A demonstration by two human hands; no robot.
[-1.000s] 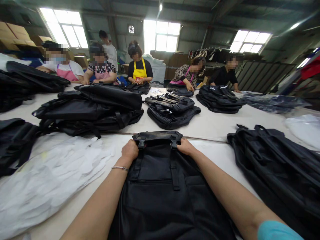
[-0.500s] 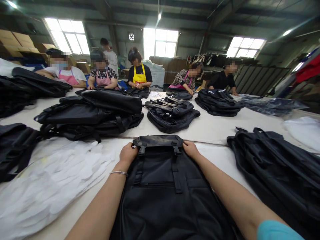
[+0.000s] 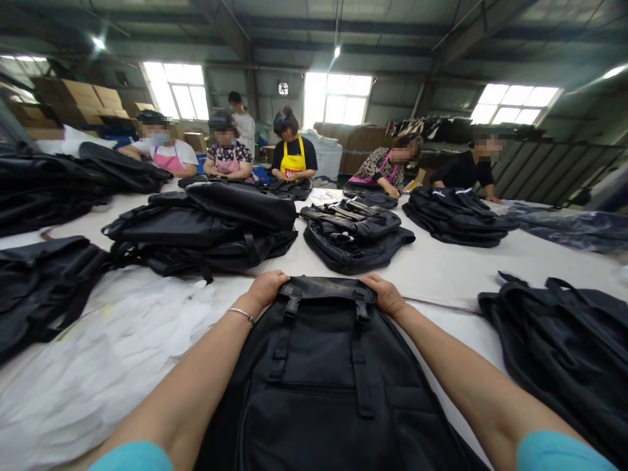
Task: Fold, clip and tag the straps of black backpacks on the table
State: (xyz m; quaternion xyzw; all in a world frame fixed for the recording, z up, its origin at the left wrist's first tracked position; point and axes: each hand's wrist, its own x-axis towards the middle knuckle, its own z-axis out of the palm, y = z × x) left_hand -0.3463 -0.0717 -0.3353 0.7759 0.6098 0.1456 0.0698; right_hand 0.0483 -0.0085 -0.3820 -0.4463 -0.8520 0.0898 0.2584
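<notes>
A black backpack lies flat on the white table right in front of me, its top end pointing away. My left hand is closed on the top left corner of the backpack, by a strap buckle. A thin bracelet sits on that wrist. My right hand is closed on the top right corner in the same way. Both forearms run along the backpack's sides.
White plastic bags lie at my left. Stacks of black backpacks sit ahead, at far left and at right. Several people work along the table's far side.
The view has tilted up and swung a little, so the backpack and both hands sit slightly right of before. Both hands keep their hold on the top corners.
</notes>
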